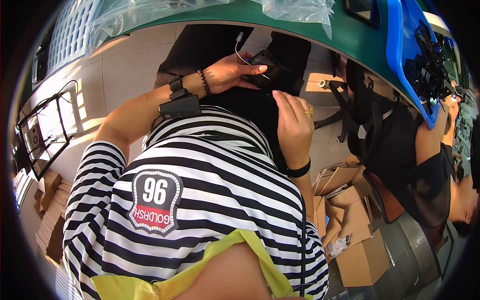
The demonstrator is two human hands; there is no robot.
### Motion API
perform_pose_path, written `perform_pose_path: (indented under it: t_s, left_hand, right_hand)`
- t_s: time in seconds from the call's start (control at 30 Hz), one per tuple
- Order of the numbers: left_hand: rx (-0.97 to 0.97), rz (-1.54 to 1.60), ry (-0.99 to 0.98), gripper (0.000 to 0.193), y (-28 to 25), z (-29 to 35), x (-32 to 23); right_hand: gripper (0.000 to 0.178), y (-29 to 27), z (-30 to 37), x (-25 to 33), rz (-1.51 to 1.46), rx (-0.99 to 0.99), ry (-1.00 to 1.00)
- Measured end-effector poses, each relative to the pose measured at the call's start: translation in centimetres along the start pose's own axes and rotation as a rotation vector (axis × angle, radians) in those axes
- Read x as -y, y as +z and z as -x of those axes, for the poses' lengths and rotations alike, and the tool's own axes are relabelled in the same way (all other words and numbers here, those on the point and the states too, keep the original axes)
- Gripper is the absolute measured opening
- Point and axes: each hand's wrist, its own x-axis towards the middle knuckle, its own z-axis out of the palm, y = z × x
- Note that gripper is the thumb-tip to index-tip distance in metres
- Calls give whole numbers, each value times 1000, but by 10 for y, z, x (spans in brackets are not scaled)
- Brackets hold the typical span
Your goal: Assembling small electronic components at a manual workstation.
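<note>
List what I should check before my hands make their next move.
1. Black device held: ok, in the left hand.
2. White cable joined to the device: cannot tell, the joint is not clear.
3. Right hand clear of the device: ok, it is apart from it.
4. Right hand empty: cannot tell, its grasp is partly hidden.
5. Green table free of plastic: not ok, clear plastic lies on it.

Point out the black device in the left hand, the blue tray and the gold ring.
Black device [267,60]: head view, on its dark body.
Blue tray [394,47]: head view, on its left rim.
Gold ring [308,111]: head view, on its band.
</note>
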Motion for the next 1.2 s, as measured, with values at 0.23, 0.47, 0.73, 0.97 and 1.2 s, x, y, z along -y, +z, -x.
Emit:
perform_pose_path:
  t_s: [0.23,0.47,0.73,0.97,1.2]
  left_hand:
    - [65,74,10,40,10,10,-10]
    - [55,78,49,44,13,13,-8]
    - [18,3,-21,55,15,15,-15]
    - [80,35,-7,48,14,20,-17]
    - [31,-65,4,51,9,13,-12]
  right_hand:
    - [28,15,-12,7,121,23,-44]
    - [26,20,-24,14,146,194,-48]
    - [26,23,-28,21,136,321,-100]
    - [26,21,-29,21,107,310,-117]
    - [29,18,-29,22,60,334,-153]
